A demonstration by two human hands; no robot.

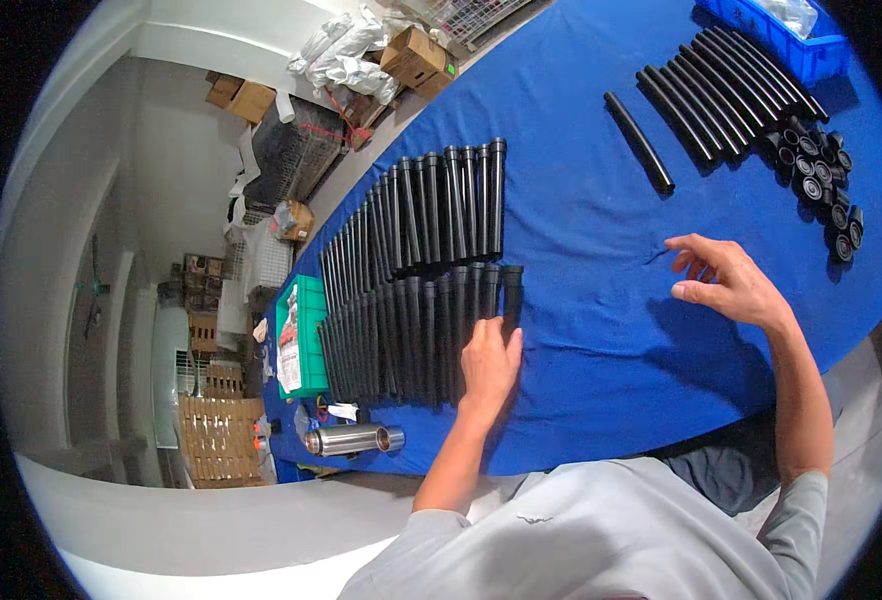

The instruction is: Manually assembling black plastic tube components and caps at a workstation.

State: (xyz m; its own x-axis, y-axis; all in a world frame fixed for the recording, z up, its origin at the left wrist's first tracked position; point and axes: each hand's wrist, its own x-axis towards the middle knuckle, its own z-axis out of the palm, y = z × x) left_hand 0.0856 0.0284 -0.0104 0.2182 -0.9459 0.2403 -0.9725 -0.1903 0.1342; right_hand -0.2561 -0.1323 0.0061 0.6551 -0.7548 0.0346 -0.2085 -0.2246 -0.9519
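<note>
Blue bench (601, 330): left hand (490, 362) flat, fingers resting on the near row of black tubes (416, 335), apparently aligning it; right hand (726, 282) released, empty, hovering right of that row; next likely fetching the lone tube (639, 143).

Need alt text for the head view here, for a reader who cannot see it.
A person's left hand rests on the near row of black tubes laid side by side on a blue table, while the right hand hovers open and empty above the cloth. A second tube row lies beyond, and more tubes, black caps and a blue bin sit far right.
</note>
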